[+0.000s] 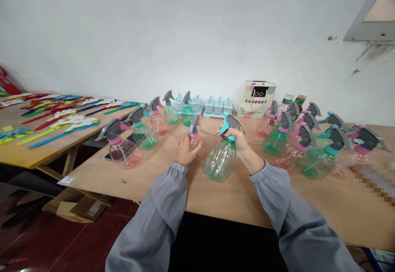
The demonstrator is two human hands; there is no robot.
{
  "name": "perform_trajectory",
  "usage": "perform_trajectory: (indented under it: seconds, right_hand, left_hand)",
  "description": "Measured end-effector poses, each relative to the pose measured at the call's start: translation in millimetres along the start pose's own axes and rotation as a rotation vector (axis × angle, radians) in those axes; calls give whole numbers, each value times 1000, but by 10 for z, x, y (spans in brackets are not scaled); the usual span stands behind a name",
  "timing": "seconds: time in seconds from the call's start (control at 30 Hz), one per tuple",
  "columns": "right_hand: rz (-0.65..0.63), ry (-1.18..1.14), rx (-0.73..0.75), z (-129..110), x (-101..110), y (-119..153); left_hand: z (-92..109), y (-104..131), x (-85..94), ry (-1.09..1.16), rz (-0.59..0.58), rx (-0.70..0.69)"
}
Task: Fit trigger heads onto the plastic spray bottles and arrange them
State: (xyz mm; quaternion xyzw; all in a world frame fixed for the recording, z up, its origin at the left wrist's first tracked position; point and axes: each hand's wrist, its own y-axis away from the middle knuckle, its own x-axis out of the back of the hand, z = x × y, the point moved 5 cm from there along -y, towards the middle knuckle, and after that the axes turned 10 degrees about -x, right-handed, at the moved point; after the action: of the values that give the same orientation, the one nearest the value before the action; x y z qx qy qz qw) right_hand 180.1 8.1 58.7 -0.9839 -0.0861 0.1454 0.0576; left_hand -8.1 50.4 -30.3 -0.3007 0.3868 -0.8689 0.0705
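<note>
My right hand [240,140] is closed round the neck of a clear green spray bottle [219,163], under its grey and turquoise trigger head. That bottle tilts a little in front of me. Beside it, my left hand [186,150] wraps the body of a smaller-looking pink spray bottle [197,146] with a grey and pink head, its thumb across the front. To the left stand more spray bottles, among them a pink one [126,153] and a green one [145,136]. Several others cluster on the right, with a green one [317,163] near the front.
Light blue popsicle molds [217,107] and a printed paper bag [256,99] stand by the wall. Two small bottles with white caps [300,99] are behind the right cluster. Colourful plastic sticks [64,126] cover another table at left. A cardboard box [88,208] lies below.
</note>
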Motion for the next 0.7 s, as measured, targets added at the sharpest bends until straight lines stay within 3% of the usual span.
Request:
perform_trajectory:
  seconds: [0.17,0.37,0.5,0.6,0.7]
  right_hand:
    - [-61,12,5,-39,-63,2]
    - [-2,65,24,23,7,-37]
    - [197,197,80,17,220,-91]
    - [421,359,135,-13,502,-153]
    - [538,466,266,-39,781,-228]
  left_hand:
    - [-1,2,5,5,-1,1]
    - [-2,-3,4,27,20,-42]
    - [-18,-2,-2,28,15,-39]
    - [-29,-3,-5,13,-4,-18]
    - [-34,-4,-3,-10,-20,9]
